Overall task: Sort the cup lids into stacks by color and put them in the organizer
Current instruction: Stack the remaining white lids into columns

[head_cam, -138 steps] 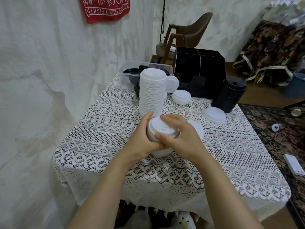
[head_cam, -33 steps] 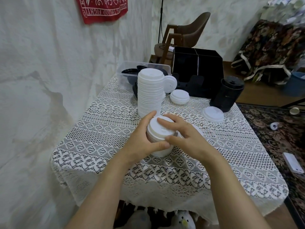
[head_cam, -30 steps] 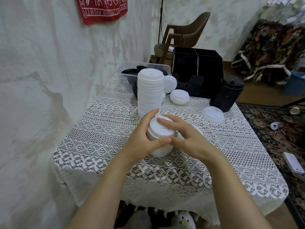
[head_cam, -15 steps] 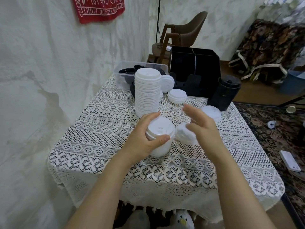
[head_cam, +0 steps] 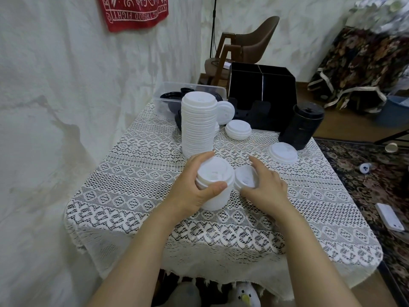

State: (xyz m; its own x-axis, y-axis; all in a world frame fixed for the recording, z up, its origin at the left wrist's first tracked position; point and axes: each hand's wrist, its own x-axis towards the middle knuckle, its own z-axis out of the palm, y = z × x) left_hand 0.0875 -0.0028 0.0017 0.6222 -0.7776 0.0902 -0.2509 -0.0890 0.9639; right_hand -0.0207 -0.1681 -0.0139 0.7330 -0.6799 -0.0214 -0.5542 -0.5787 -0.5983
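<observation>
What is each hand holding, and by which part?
The left hand grips the short white lid stack round its side, thumb on the near rim. The right hand cups a loose white lid at its edge; whether it grips cannot be told.

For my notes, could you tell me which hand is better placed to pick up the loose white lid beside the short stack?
Right, I think. The right hand is at the loose white lid, fingers arched over it, while the left hand grips the short stack.

Tall lid stack (head_cam: 198, 127) behind short stack (head_cam: 215, 173), organizer (head_cam: 276, 89) back right, bin (head_cam: 163, 100) back left
</observation>
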